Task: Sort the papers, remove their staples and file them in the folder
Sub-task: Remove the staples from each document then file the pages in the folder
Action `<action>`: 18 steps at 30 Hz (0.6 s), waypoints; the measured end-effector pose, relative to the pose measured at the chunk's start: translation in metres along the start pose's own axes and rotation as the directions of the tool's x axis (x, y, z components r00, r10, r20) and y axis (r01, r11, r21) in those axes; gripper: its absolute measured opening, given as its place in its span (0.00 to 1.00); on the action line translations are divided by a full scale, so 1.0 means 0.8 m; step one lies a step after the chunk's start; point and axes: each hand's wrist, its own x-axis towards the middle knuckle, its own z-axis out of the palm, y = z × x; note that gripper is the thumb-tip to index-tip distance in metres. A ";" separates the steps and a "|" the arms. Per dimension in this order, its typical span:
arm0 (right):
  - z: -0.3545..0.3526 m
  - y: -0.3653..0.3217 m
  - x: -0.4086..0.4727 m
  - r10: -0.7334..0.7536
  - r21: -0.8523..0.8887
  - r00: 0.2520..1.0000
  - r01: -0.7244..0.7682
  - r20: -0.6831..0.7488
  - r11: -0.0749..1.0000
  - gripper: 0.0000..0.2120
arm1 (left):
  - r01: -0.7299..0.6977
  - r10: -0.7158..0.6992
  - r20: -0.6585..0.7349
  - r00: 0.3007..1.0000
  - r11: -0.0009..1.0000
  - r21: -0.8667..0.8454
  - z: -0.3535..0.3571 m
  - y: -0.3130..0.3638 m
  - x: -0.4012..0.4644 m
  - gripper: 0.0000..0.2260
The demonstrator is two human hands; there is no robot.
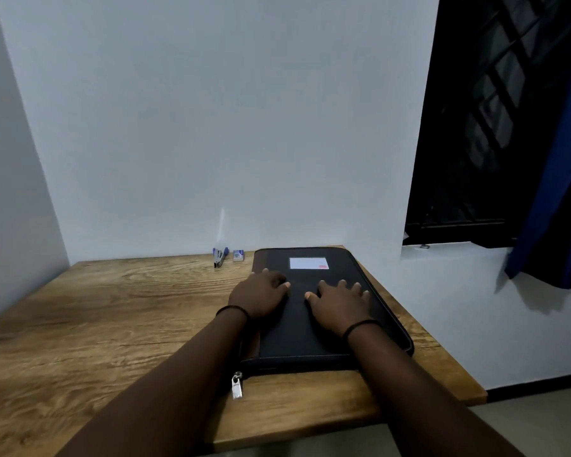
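On one folder: two hands, left, right.

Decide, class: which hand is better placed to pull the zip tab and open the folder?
Probably the left hand. It rests near the left edge of the closed folder, and the zip tab hangs at the near-left corner. The right hand lies flat farther right.

Wooden worktop with brown, strongly figured grain, set into a corner of pale walls. Lying flat on its right half: a black zippered fabric folder with a brown strip along its left edge, a white label near its far end, and a silver zip pull resting on the wood at its near left corner. At the far edge, just left of the folder: a blue staple remover beside a small blue-and-white staple box.
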 end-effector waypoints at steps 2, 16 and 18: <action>0.002 -0.004 0.013 0.015 0.005 1.000 -0.015 -0.005 1.000 0.30 | -0.008 -0.009 -0.072 0.997 0.971 -0.238 0.001 -0.025 0.009 0.13; 0.002 -0.069 -0.064 -0.379 -0.120 0.728 0.383 -0.571 0.916 0.16 | -0.019 -0.110 -0.228 0.968 0.867 -0.498 -0.033 -0.087 -0.080 0.23; 0.013 -0.088 -0.096 -0.425 -0.107 0.699 0.450 -0.575 0.886 0.17 | -0.065 -0.030 -0.169 0.985 0.847 -0.527 -0.035 -0.087 -0.099 0.23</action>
